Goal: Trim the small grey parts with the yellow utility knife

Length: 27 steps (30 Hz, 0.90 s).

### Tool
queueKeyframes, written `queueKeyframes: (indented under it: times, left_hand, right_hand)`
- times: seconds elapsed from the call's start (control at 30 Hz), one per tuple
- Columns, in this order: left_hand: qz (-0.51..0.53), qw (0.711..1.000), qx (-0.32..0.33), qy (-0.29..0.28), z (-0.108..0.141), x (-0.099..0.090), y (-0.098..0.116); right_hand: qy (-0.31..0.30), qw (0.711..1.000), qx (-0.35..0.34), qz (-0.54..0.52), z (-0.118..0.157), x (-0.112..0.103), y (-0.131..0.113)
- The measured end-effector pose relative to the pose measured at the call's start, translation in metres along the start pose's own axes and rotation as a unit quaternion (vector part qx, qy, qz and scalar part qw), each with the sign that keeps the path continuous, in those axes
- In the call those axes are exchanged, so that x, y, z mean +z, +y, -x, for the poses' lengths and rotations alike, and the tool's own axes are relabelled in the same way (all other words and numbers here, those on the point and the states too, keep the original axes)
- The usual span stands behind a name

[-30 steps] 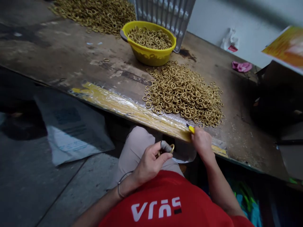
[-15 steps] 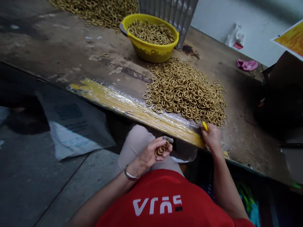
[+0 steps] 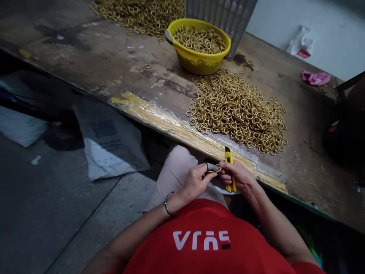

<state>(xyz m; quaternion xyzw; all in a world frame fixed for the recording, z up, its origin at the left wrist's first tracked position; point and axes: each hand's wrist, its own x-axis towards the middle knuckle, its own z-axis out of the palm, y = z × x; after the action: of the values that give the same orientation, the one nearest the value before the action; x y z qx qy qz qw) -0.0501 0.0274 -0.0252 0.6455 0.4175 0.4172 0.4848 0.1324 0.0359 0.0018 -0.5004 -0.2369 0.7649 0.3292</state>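
My left hand (image 3: 196,180) is closed on a brass ring (image 3: 216,168) over my lap, with a taped fingertip against it. My right hand (image 3: 238,177) grips a yellow utility knife (image 3: 229,167), its blade end pointing up beside the ring. Both hands meet just below the taped front edge of the wooden workbench (image 3: 114,64). A large heap of brass rings (image 3: 236,110) lies on the bench just beyond my hands.
A yellow bowl (image 3: 199,61) full of rings stands behind the heap, with a grey slatted crate (image 3: 225,15) at the back. Another ring pile (image 3: 142,13) lies far left. A pink cloth (image 3: 315,78) sits at far right. Plastic bags (image 3: 111,140) lie on the floor.
My right hand came back from the bench edge near the heap to my lap with the knife. My left hand now holds one ring at its fingertips. The view shifted right.
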Motion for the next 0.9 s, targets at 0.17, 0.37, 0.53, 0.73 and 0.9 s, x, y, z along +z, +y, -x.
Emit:
queueKeyframes:
  times: [0.17,0.37,0.53,0.73,0.9]
  left_hand:
    - [-0.022,0.999,-0.029,0.008,0.002,-0.005,0.0]
    - [0.073,0.996,-0.057,-0.008,-0.003,-0.008,0.005]
    - [0.216,0.951,-0.219,-0.029,-0.004,-0.007,0.002]
    - [0.18,0.965,-0.191,-0.022,-0.003,-0.011,0.009]
    - [0.117,0.982,-0.146,-0.023,-0.003,-0.013,0.012]
  right_hand:
    - [-0.024,1.0,0.012,-0.011,-0.003,0.006,0.001]
    - [-0.03,0.999,0.002,0.017,-0.004,0.013,0.001]
    - [0.077,0.937,-0.186,0.286,0.011,0.017,0.006]
    - [0.149,0.695,-0.272,0.648,0.03,0.011,0.02]
    - [0.169,0.601,-0.207,0.753,0.03,0.013,0.021]
